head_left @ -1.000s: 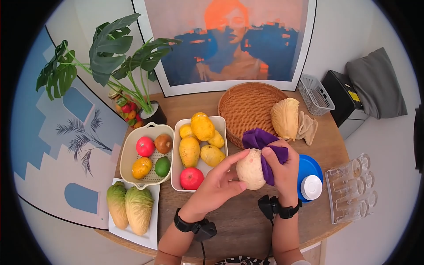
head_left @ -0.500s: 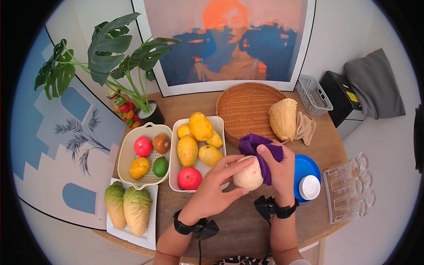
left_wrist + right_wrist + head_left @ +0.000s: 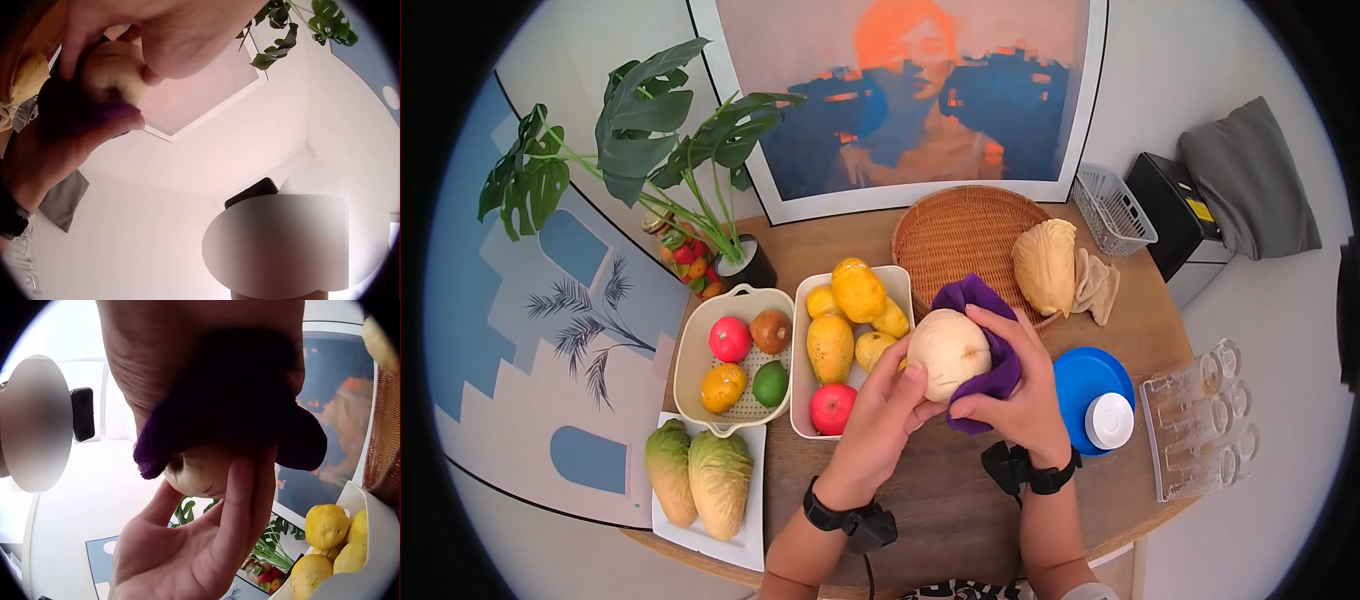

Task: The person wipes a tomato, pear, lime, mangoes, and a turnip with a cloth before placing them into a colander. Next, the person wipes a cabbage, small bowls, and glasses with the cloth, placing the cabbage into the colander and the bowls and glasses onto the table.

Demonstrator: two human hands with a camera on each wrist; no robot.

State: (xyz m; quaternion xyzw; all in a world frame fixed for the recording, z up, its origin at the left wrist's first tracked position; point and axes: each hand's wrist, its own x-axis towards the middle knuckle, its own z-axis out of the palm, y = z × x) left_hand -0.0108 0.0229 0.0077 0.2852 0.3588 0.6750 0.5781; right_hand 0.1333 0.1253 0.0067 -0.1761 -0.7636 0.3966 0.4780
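Observation:
A round cream-coloured fruit or vegetable [image 3: 948, 353] with a brown scar is held up over the table between both hands. My left hand [image 3: 877, 428] grips its left side, thumb towards me. In my right hand [image 3: 1025, 385] is a purple cloth [image 3: 977, 294], wrapped around the right side of the round piece. The left wrist view shows the scar on the cream piece [image 3: 115, 75] facing the right thumb. From the right wrist, the cloth [image 3: 231, 406] looks dark and covers much of the piece, while the left fingers [image 3: 234, 500] reach up to it from below.
Left of the hands stand a white bin [image 3: 803, 399] of yellow fruit, a cream colander [image 3: 687, 398] with fruit, and a plate [image 3: 745, 540] of cabbages. A wicker tray [image 3: 955, 230] lies behind. To the right are a blue plate [image 3: 1080, 375], a white lid [image 3: 1109, 420] and a glass rack [image 3: 1200, 425].
The round piece has turned, bringing its brown scar into view. The left fingers have shifted to its lower left side, and the cloth now spreads around its right and underside.

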